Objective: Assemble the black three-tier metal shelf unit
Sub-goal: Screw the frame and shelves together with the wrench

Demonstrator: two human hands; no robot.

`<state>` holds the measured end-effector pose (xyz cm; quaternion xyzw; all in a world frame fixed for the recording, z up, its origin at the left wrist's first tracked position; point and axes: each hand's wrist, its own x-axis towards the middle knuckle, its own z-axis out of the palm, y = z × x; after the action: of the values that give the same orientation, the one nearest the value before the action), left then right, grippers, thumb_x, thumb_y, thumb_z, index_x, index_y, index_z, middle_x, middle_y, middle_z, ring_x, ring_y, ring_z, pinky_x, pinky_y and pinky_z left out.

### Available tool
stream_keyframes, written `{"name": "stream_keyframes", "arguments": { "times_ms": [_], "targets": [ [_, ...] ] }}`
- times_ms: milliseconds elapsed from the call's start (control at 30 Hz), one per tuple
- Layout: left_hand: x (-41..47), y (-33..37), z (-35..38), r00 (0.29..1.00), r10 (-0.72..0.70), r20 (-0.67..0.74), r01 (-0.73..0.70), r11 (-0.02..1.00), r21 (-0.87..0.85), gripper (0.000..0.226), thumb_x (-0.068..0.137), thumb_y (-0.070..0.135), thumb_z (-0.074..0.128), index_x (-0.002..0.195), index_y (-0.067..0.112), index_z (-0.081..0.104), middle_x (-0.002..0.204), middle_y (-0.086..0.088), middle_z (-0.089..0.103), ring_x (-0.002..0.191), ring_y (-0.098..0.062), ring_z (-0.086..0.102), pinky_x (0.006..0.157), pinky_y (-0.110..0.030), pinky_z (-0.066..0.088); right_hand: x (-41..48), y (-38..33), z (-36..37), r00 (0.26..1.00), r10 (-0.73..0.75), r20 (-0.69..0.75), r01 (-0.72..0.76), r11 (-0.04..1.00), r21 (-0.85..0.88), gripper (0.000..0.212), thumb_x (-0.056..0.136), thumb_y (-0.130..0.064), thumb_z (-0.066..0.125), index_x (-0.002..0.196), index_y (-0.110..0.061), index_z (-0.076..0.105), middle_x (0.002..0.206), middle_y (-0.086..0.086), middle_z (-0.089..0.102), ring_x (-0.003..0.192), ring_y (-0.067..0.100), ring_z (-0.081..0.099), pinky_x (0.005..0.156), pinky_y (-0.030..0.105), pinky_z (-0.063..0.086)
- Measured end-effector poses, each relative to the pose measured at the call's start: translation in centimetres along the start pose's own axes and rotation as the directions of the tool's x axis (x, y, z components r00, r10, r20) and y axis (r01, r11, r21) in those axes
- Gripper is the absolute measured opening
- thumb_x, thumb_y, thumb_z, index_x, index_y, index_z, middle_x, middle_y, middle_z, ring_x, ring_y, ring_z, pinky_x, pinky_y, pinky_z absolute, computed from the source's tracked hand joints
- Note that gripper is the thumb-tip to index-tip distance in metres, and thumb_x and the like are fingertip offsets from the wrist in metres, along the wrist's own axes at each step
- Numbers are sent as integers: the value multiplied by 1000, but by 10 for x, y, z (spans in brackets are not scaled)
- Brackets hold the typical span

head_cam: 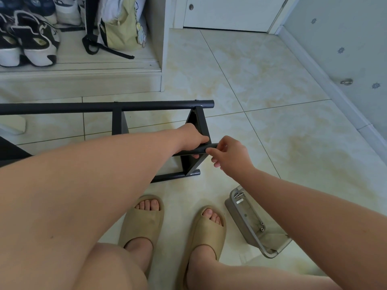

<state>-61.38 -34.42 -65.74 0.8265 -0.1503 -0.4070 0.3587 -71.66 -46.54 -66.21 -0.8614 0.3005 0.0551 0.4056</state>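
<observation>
Shelf frame (117,106) on the floor (251,70): left hand (191,139) grips its tube (200,150), right hand (231,155) pinches the tube end between fingers (210,151)

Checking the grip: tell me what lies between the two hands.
A short stretch of the black tube, between the left hand and the right hand, in the head view.

Sneakers (31,38) and a green bag (120,28) with black straps sit in the open white cabinet (83,76), top left. Beige tile floor (261,80), white door (230,13) at the back, metal doorstop (346,81) low on the right wall (345,34). Tan slippers (144,222) on both feet.
</observation>
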Motion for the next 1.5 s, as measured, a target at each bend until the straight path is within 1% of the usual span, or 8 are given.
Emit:
{"name": "stream_keyframes", "arguments": {
  "times_ms": [167, 300, 500, 767, 933, 1033, 1133, 1500],
  "targets": [
    [1, 1, 11, 978, -20, -206, 27, 999, 34, 33, 99, 37, 48, 87, 8, 57, 84, -15, 61, 82, -34, 56, 65, -34, 38, -11, 4, -18, 994, -78, 74, 86, 990, -112, 36, 88, -48, 71, 92, -14, 60, 86, 5, 70, 74, 20, 61, 66, 35, 51],
    [-10, 14, 20, 867, 161, -472, -7, 951, 310, 33, 101, 38, 43, 120, 12, 49, 121, -8, 52, 110, -31, 51, 87, -42, 44, -26, 27, -49, 994, -86, 68, 101, 963, -250, 33, 96, -46, 62, 115, -19, 61, 103, -5, 68, 97, 18, 63, 81, 33, 49],
    [-22, 43, 73, 785, 597, -168, -447, 733, 513, 11, 101, 28, 43, 101, 19, 50, 101, 4, 51, 90, -22, 52, 72, -36, 41, -41, 105, -87, 980, 105, 172, 5, 839, -544, 51, 100, -39, 58, 146, -23, 46, 142, 4, 56, 131, 27, 52, 107, 36, 41],
    [31, 25, 153, 950, 214, 226, -303, 802, 514, 37, 100, 35, 47, 133, 18, 44, 119, -5, 59, 107, -27, 55, 92, -40, 47, -24, 201, -84, 876, 333, 349, 24, 692, -722, 50, 106, -22, 45, 155, -24, 36, 149, 4, 52, 135, 27, 50, 107, 36, 44],
    [71, 1, 185, 963, 55, 266, -184, 851, 491, 53, 102, 39, 46, 147, 15, 33, 132, -10, 57, 108, -27, 55, 85, -34, 42, -7, 258, -56, 807, 433, 403, 108, 561, -821, 49, 92, 1, 52, 135, -21, 60, 115, 8, 67, 102, 30, 67, 85, 38, 58],
    [85, -16, 202, 957, 30, 288, -175, 853, 492, 49, 103, 40, 44, 146, 17, 36, 124, -7, 60, 108, -25, 58, 84, -33, 42, -5, 283, -42, 797, 445, 409, 164, 493, -855, 32, 89, 5, 54, 113, -14, 65, 94, 3, 63, 86, 27, 65, 71, 35, 56],
    [91, -29, 214, 950, 48, 309, -196, 863, 467, 36, 104, 35, 43, 136, 17, 44, 98, -3, 64, 83, -20, 60, 71, -34, 43, -4, 303, -34, 832, 381, 403, 233, 419, -877, 21, 98, -3, 48, 103, -15, 64, 108, 4, 66, 99, 28, 65, 83, 37, 52],
    [86, -42, 227, 967, 36, 252, -112, 949, 296, 20, 102, 28, 48, 118, 17, 51, 101, -7, 67, 92, -27, 67, 91, -45, 52, 10, 329, -16, 889, 286, 359, 265, 319, -910, 29, 102, -4, 45, 119, -12, 66, 118, 7, 66, 109, 32, 65, 74, 36, 47]
  ]
}}
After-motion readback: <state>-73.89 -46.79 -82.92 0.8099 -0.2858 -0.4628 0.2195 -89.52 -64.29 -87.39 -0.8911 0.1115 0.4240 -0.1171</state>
